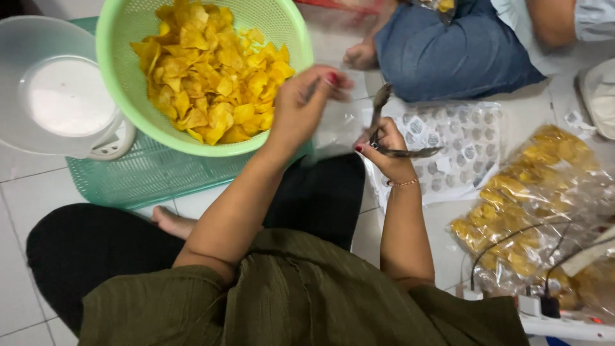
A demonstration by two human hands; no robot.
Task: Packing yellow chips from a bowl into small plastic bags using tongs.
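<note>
Both hands pinch one blurred clear bag (339, 128), left hand (304, 106) and right hand (384, 144) grips closed.

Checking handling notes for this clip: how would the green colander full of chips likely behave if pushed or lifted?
The green colander probably feels light for its size, since it holds only thin yellow chips. The chips look brittle and are heaped, so a hard shove could spill or crack them. It overlaps the scale's bowl, so it may tip.
</note>
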